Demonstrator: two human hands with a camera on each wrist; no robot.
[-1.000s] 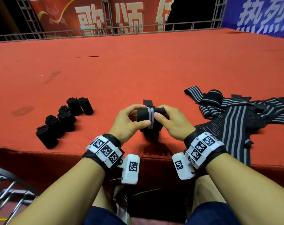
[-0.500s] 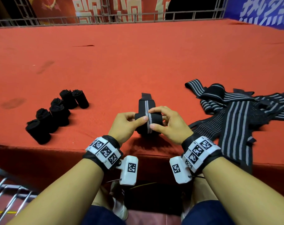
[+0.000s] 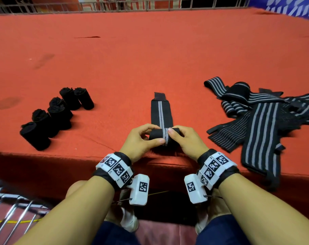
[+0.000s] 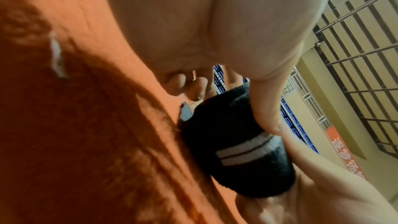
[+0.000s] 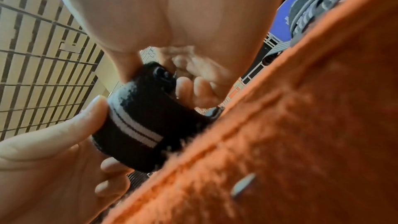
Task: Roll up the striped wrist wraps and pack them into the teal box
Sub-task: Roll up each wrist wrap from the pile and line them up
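Finished rolls: six black rolls, far left on the red carpeted platform, clustered and touching; well apart from the hands.
Left hand: thumb and curled fingers pinch the left end of the roll; thumb pad lies near the grey stripe.
Wrap in hand: half-rolled striped wrist wrap at the platform's near edge, between both hands; the roll rests on the carpet, its axis running left to right.
Unrolled tail: lies flat, running away from the person, with a plain black tab at its far end.
Right hand: thumb on top at the stripe, fingers curled round the right end; holding the roll, not loose.
Loose pile: unrolled striped wraps heaped to the right, one strip hanging over the platform edge.
Step, judged: rolling forward along the tail. Keep both thumbs pressing down and inward, keep the stripe lined up on itself so the ends stay flush, and keep the tail taut; a slack turn would likely telescope.
Wrist views: the right wrist view shows the spiral end of the roll; it looks tight, though blur makes this uncertain.
Hidden: no teal box in any view. Fingertips behind the roll are mostly out of sight from the head. The pile's right side is cut off, so the count of wraps left cannot be told.
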